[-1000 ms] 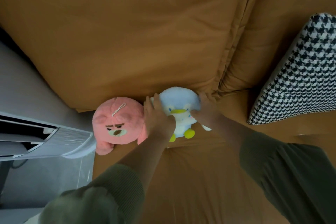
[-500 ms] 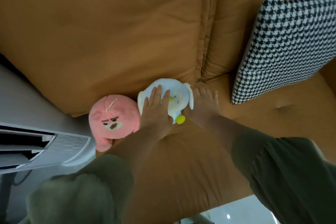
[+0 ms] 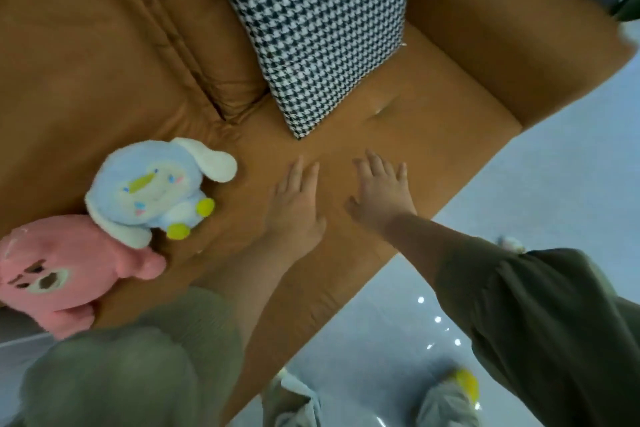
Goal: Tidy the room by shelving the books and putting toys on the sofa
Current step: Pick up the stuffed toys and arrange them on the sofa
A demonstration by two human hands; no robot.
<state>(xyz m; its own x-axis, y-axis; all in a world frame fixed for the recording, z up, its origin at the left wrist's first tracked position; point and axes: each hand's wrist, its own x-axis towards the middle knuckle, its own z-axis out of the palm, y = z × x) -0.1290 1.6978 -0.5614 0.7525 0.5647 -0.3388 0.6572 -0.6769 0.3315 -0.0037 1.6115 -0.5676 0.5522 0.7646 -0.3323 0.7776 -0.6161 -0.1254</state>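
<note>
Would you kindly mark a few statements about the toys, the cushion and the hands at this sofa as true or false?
1. The blue plush toy lies on the sofa. True.
2. The left hand grips the blue plush toy. False: its fingers are straight, it is apart from the toy and it holds nothing.
3. The pink plush toy touches the blue plush toy. True.
4. The houndstooth cushion lies on the floor. False: it stands on the sofa seat, leaning against the backrest.
5. The right hand holds a book. False: it is open over the seat and holds nothing.
</note>
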